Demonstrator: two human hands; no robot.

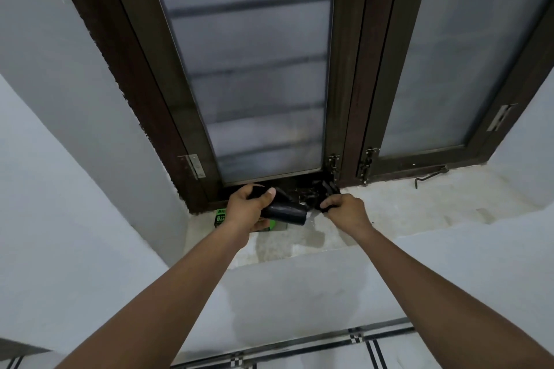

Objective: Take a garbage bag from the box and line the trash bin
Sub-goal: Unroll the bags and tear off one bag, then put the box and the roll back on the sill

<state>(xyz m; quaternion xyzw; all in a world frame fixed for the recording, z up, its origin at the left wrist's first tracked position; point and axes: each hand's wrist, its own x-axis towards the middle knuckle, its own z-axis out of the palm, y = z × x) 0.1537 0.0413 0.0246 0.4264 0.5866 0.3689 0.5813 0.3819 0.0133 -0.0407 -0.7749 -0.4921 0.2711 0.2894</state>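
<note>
- Left hand [245, 207]: fingers and thumb curled round a black roll of garbage bags [287, 213], held above the window sill [404, 204] in front of the frosted window [254, 69].
- Right hand [344, 210]: fingertips pinch the loose, crumpled end of the black bag film [322, 193], just beside the free end of the roll; the film appears to run back to the roll (whether it is torn free cannot be told).
- Green garbage bag box [221, 217]: rests on the sill at the window's left corner, mostly hidden under the left hand and wrist.
- Progress, as judged: the roll is out of the box, so the first step looks largely done; separating a single bag seems to be the step in hand.
- Remaining: freeing and opening the bag, then lining the trash bin, which is not in view here.
</note>
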